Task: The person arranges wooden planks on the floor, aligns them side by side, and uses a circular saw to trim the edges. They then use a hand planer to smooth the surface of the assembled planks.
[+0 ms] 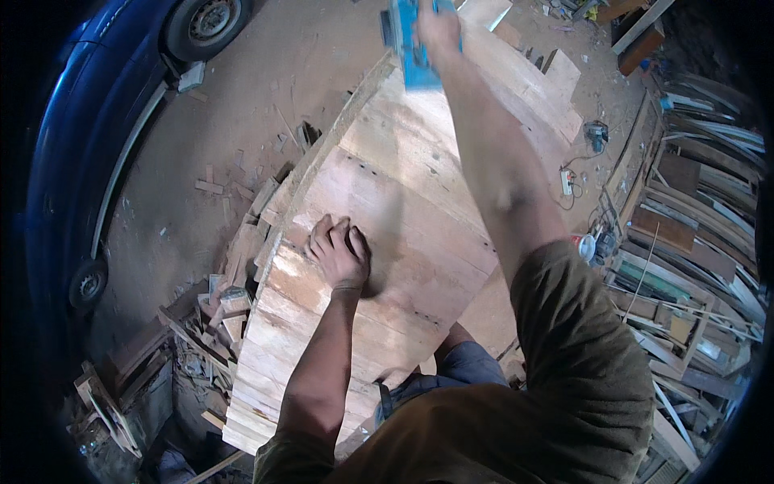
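Observation:
A large panel of pale joined planks (435, 234) spreads out in front of me, with a few dark holes and stains in its surface. My right arm reaches to its far end, where my right hand (439, 34) is closed around a blue handheld power tool (419, 71). The tool rests at the panel's far left edge, and the top of the view cuts part of it off, so its exact kind is unclear. Nearer to me, my left hand (342, 255) lies on the planks by the left edge, fingers spread and holding nothing.
A blue car (89, 129) stands to the left on the dirt floor. Wood offcuts (234, 302) are heaped along the panel's left side. At the right are a power tool (596, 135), a white socket strip (567, 182), a white tub (585, 247) and stacked timber (685, 226).

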A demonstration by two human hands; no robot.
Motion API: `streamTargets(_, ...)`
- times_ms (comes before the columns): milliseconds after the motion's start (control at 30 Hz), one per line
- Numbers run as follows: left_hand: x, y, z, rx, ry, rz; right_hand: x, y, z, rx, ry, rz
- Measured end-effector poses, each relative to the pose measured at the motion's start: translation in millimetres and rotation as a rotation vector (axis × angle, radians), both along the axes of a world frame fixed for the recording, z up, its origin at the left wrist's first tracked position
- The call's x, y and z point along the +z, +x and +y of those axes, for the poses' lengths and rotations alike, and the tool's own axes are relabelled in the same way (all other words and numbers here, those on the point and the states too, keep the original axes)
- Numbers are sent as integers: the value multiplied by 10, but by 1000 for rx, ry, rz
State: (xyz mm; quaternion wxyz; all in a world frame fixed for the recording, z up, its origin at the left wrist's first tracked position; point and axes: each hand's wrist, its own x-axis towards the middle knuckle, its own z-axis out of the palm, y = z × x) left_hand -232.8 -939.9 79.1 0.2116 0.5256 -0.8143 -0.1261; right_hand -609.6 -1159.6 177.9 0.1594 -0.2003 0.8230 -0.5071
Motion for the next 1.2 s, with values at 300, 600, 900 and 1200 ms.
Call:
streamTargets(300,-60,71,36,33,-67,-9,45,967,1581,147,-100,-180)
streamTargets(600,-108,64,71,58,-79,-64,-162,2733,5282,116,61,-270)
streamTargets(900,-90,31,82,26,-87,-45,-73,2649,4754,-67,41,-123)
streamTargets(1200,-268,74,35,27,-123,-35,-311,291,2097,-94,-83,42)
